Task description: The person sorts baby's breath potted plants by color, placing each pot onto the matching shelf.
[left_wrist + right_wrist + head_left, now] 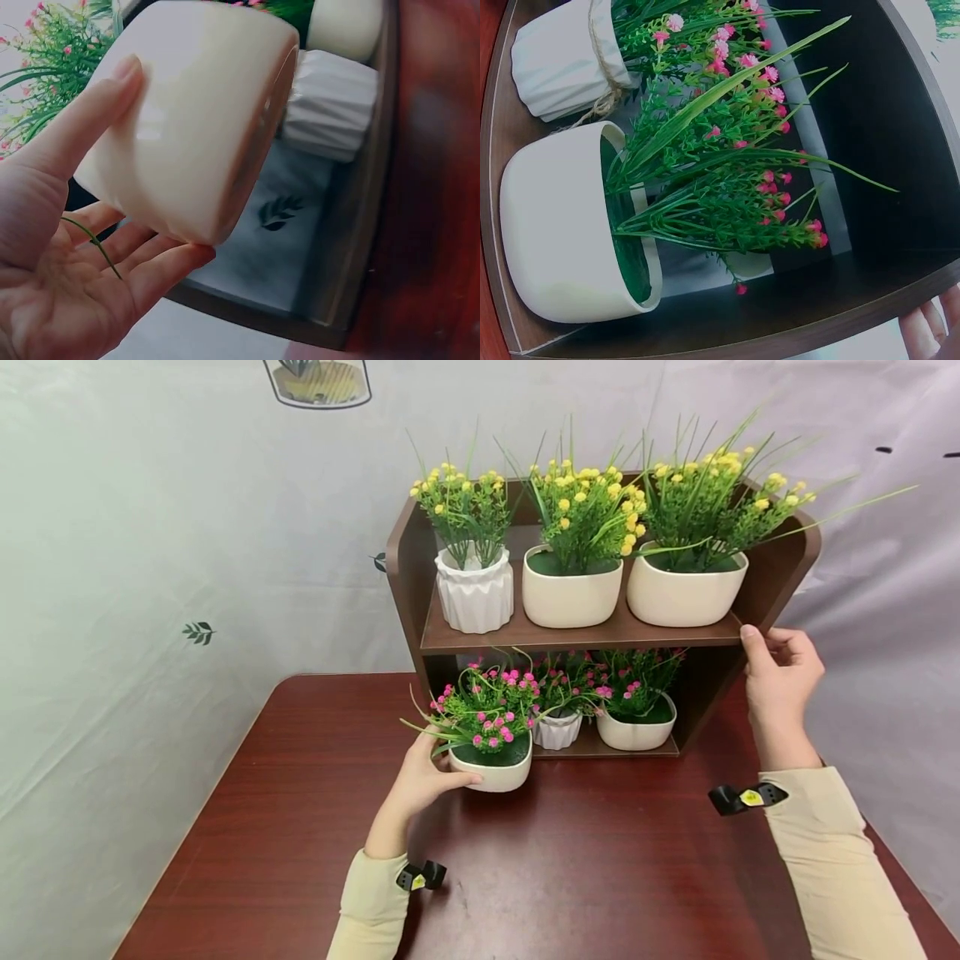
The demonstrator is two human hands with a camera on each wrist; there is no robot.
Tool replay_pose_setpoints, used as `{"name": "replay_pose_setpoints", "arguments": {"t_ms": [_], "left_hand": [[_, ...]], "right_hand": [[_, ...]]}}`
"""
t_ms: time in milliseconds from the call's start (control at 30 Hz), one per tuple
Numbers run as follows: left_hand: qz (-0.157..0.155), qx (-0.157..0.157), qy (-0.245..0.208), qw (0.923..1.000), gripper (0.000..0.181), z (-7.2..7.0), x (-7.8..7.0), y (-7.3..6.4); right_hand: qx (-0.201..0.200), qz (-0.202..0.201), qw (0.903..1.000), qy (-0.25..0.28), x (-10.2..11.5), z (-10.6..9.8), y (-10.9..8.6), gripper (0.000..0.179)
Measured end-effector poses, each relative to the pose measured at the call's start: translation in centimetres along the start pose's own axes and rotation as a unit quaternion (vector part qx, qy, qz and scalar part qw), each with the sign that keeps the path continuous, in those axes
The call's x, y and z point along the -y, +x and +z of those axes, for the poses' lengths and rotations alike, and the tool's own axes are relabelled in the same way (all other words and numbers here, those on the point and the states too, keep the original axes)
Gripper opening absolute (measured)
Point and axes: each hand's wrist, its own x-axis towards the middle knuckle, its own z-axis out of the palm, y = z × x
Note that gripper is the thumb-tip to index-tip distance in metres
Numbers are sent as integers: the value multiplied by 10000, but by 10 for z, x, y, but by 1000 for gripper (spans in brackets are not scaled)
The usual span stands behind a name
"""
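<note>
My left hand grips a cream oval pot of pink flowers, thumb on its front and fingers round its side and base. The pot is held in front of the lower shelf's left part. My right hand holds the right side of the brown wooden shelf, its thumb at the upper board's front corner. On the lower shelf stand a white ribbed pot with twine round it and a cream pot, both with pink flowers.
Along the upper shelf stand a white ribbed pot and two cream pots, one in the middle and one at right, all with yellow flowers. The shelf rests on a dark red table. Behind hangs a pale printed cloth.
</note>
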Motion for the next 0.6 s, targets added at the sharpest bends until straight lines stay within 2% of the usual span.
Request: {"name": "replay_pose_setpoints", "arguments": {"t_ms": [167,500,567,600], "left_hand": [[-231,-85,-180,9995,83,7,12,2],[-476,-567,239,9970,82,15,29,4],[-462,-638,258,9966,81,17,31,4],[-493,-662,250,9963,80,19,27,3]], "right_hand": [[-22,100,9999,44,2,1,-1,20],[-4,200,9998,86,3,2,-2,20],[-24,198,9998,97,3,2,-2,20],[-29,190,9998,101,3,2,-2,20]]}}
